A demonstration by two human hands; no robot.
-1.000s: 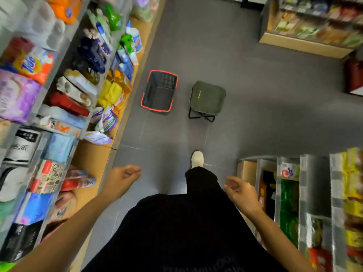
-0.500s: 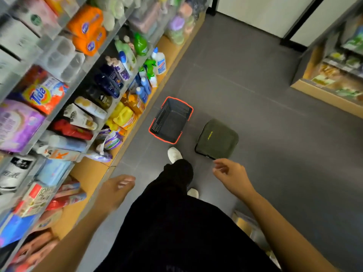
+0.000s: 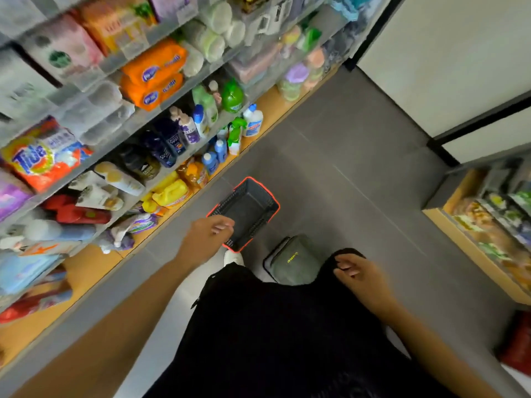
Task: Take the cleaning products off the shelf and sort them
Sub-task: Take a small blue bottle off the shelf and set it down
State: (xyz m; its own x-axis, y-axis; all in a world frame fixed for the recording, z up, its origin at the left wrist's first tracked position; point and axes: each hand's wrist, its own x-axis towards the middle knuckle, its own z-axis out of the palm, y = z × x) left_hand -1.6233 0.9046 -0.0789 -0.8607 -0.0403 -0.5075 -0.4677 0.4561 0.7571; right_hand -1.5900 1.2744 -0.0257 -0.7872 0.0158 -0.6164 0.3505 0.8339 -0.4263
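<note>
Fingers (image 3: 222, 226) on both the left hand (image 3: 207, 237) and right hand (image 3: 362, 278) curl loosely, holding nothing; the person has stepped closer, the left hand now overlapping the basket (image 3: 274, 201) corner, cleaning products (image 3: 201, 124) untouched on the shelf (image 3: 86, 271) beyond, picking likely next

The one word that reads clearly is "Tide", in blue letters on a yellow and orange roundel, printed on the orange detergent bag (image 3: 43, 159) lying in the shelves (image 3: 89, 265) at the left. The orange packs (image 3: 152, 73) higher up carry blue oval badges with white writing, too blurred to read. A short line of yellow lettering crosses the top of the green stool (image 3: 301, 268) on the floor, too small to make out. The bottles (image 3: 172, 139) have blurred labels as well.
</note>
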